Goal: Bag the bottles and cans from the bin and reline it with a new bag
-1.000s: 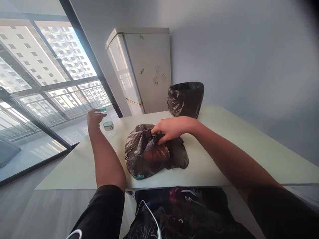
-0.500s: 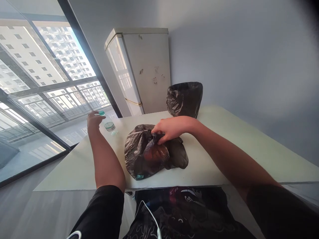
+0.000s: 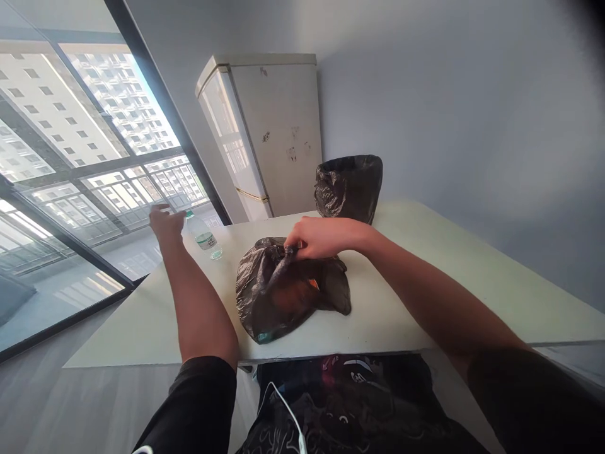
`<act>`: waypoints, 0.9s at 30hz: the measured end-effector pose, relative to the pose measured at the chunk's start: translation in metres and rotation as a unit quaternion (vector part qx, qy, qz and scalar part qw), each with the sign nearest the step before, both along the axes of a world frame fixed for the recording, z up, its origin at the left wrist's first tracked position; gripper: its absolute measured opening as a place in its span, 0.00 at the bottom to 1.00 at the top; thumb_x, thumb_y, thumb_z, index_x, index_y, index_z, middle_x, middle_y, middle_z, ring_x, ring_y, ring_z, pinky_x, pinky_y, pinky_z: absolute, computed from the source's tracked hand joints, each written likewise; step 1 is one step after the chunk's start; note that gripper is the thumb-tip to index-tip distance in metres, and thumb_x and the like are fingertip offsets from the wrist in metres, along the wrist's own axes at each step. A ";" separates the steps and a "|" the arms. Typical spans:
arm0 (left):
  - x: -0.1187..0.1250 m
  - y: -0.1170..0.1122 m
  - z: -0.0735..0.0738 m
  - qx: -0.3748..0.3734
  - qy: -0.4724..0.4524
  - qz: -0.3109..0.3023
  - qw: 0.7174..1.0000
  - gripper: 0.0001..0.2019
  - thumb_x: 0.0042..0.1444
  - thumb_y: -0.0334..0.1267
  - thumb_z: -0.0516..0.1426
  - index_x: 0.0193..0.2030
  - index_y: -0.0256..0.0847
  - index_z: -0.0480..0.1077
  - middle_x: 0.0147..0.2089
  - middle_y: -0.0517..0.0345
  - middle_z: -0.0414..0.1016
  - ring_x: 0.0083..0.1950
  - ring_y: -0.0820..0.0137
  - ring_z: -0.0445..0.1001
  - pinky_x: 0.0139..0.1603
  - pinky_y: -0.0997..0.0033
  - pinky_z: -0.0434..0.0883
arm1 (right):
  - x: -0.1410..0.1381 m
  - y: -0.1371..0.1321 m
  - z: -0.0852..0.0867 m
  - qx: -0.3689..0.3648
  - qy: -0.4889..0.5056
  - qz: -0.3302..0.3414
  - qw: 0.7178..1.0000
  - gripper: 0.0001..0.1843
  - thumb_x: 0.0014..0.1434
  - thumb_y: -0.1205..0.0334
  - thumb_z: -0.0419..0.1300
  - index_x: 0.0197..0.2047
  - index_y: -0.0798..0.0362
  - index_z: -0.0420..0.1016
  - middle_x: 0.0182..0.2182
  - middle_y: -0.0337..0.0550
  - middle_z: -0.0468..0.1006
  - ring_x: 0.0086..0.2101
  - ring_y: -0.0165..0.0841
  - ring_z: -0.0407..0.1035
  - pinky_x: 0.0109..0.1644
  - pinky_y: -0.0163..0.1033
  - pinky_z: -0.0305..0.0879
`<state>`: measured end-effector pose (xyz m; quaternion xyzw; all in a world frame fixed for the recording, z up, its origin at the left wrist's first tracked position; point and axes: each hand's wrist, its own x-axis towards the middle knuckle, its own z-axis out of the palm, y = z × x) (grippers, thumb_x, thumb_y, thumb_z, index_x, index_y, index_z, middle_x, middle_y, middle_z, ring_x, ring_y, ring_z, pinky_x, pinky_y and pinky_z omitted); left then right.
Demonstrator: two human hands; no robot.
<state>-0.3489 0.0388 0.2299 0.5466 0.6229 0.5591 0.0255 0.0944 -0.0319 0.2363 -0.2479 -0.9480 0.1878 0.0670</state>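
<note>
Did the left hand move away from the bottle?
Yes. The left hand has come off the cap of the bottle and shifted left, toward the window. It is now open beside the bottle.

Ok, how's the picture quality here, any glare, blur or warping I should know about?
Head view: strong daylight from the window on the left washes out the buildings outside; the left hand beside the bottle is slightly blurred, while the right hand pinching the bag is sharp; the wide lens leans the fridge and bends the table edge; the top right corner is darkened.
</note>
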 end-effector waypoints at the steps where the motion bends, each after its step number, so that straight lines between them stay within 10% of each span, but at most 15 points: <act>1: 0.007 -0.005 0.006 0.023 -0.019 0.025 0.999 0.20 0.43 0.38 0.67 0.37 0.46 0.59 0.33 0.62 0.66 0.46 0.58 0.75 0.46 0.49 0.74 | 0.000 -0.001 0.002 -0.012 0.032 0.001 0.999 0.12 0.67 0.57 0.60 0.41 0.50 0.86 0.28 0.40 0.80 0.27 0.33 0.67 0.32 0.41 0.58; 3: 0.027 -0.019 0.021 0.052 -0.062 0.048 0.996 0.15 0.47 0.38 0.65 0.42 0.42 0.68 0.37 0.57 0.74 0.44 0.62 0.78 0.47 0.52 0.76 | 0.001 -0.004 0.007 -0.053 0.094 0.021 0.994 0.14 0.69 0.55 0.60 0.47 0.49 0.85 0.34 0.41 0.83 0.32 0.34 0.72 0.36 0.40 0.63; 8: 0.088 -0.058 0.054 0.080 -0.063 -0.143 0.984 0.12 0.52 0.34 0.66 0.45 0.40 0.82 0.44 0.52 0.85 0.44 0.65 0.84 0.54 0.56 0.80 | 0.008 -0.014 0.020 -0.135 0.083 0.177 0.971 0.28 0.65 0.57 0.67 0.68 0.42 0.75 0.63 0.42 0.80 0.57 0.39 0.75 0.52 0.39 0.71; 16: 0.141 -0.096 0.074 0.139 -0.026 -0.108 0.984 0.05 0.58 0.31 0.64 0.40 0.38 0.82 0.35 0.59 0.81 0.36 0.73 0.78 0.44 0.69 0.79 | 0.008 -0.010 0.009 0.032 -0.136 -0.040 0.989 0.10 0.58 0.71 0.61 0.38 0.51 0.83 0.37 0.43 0.85 0.30 0.35 0.73 0.30 0.40 0.58; 21: 0.153 -0.111 0.077 0.143 -0.043 -0.094 0.984 0.04 0.58 0.29 0.63 0.37 0.38 0.81 0.32 0.62 0.77 0.33 0.77 0.72 0.45 0.72 0.78 | -0.014 0.008 -0.014 0.015 -0.239 -0.005 0.971 0.14 0.53 0.54 0.74 0.40 0.53 0.84 0.37 0.45 0.85 0.33 0.39 0.74 0.31 0.41 0.59; 27: 0.151 -0.112 0.078 0.146 -0.025 -0.101 0.984 0.04 0.58 0.29 0.63 0.36 0.39 0.81 0.31 0.62 0.76 0.33 0.77 0.70 0.42 0.72 0.77 | -0.038 0.013 -0.044 -0.018 -0.261 0.043 0.964 0.19 0.45 0.58 0.79 0.40 0.54 0.85 0.36 0.45 0.84 0.36 0.42 0.76 0.32 0.41 0.62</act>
